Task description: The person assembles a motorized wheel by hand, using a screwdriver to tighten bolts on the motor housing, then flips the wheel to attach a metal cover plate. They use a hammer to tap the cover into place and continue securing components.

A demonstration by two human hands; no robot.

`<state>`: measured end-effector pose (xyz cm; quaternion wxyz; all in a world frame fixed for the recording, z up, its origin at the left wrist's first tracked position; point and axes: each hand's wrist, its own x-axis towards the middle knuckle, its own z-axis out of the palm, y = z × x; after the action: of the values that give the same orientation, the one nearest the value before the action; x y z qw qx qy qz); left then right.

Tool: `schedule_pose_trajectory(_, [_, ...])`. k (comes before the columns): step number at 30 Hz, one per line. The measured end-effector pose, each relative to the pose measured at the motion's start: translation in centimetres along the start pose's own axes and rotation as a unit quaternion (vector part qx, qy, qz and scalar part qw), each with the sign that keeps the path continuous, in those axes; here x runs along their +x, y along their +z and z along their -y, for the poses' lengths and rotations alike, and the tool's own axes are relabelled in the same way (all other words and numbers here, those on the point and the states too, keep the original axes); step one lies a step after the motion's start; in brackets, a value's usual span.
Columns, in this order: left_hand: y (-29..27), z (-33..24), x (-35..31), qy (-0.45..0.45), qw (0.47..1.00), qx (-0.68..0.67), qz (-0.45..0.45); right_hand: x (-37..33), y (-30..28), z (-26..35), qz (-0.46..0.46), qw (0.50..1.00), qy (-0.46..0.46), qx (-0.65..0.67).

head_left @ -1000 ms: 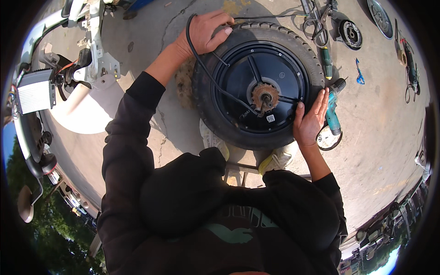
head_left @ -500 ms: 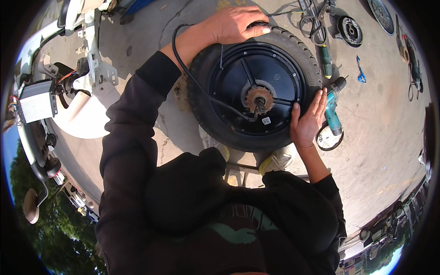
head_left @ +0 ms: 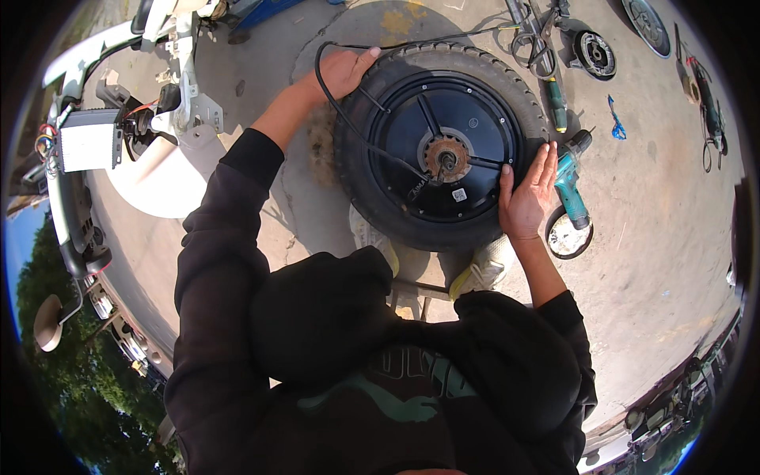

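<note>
A hub motor wheel (head_left: 404,202), with a black tyre and glossy black cover, lies tilted in front of me, above my shoes. A rusty sprocket (head_left: 448,152) surrounds its axle. My left hand (head_left: 342,73) is closed on the tyre's upper left edge, its thumb showing and most fingers hidden. Across the cover, a black cable (head_left: 348,127) runs from the axle, loops past that hand and stretches away to the right. On the wheel's right side lies my right hand (head_left: 529,202), fingers straight along the tyre and thumb apart, near the rim.
Right of the wheel lie a teal cordless drill (head_left: 570,190), a round tin (head_left: 568,237) and a green-handled tool (head_left: 557,107). A round brake part (head_left: 595,55) and a blue scrap (head_left: 616,119) are beyond. A partly stripped white vehicle frame (head_left: 186,95) stands at left.
My left hand has moved left and down along the tyre, from the top to the upper left. The wheel appears slightly shifted; my right hand stays at its right side.
</note>
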<state>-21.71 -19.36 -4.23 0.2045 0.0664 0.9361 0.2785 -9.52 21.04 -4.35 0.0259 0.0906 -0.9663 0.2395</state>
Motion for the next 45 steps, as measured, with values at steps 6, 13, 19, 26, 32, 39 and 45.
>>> schedule_pose_trajectory(6, [3.5,-0.7,-6.7,-0.113,0.984,-0.066,-0.121,-0.1,0.1,0.0,-0.018,1.0,0.002,-0.01])
schedule_pose_trajectory(13, [6.3,-1.5,-9.5,-0.053,0.969,-0.056,-0.234,-0.2,0.7,-0.4,-0.029,0.999,0.001,-0.031])
schedule_pose_trajectory(19, [5.9,-2.0,-7.5,-0.126,0.949,-0.12,-0.261,-0.3,0.7,-0.3,-0.032,0.999,0.0,-0.029])
schedule_pose_trajectory(26, [2.5,0.6,2.3,-0.043,0.965,-0.205,-0.156,-0.1,0.6,-0.3,-0.038,0.999,0.001,-0.02])
schedule_pose_trajectory(32, [1.9,-7.8,7.8,0.013,0.997,0.058,-0.055,-0.1,0.4,-0.2,-0.027,0.999,-0.001,-0.021])
schedule_pose_trajectory(39, [5.1,-10.2,8.3,0.224,0.956,0.139,-0.129,-0.1,0.2,0.0,-0.018,1.0,0.007,-0.018])
schedule_pose_trajectory(45, [5.8,-11.0,5.7,0.267,0.937,0.025,-0.223,-0.1,0.4,-0.2,-0.022,0.999,-0.002,-0.024])
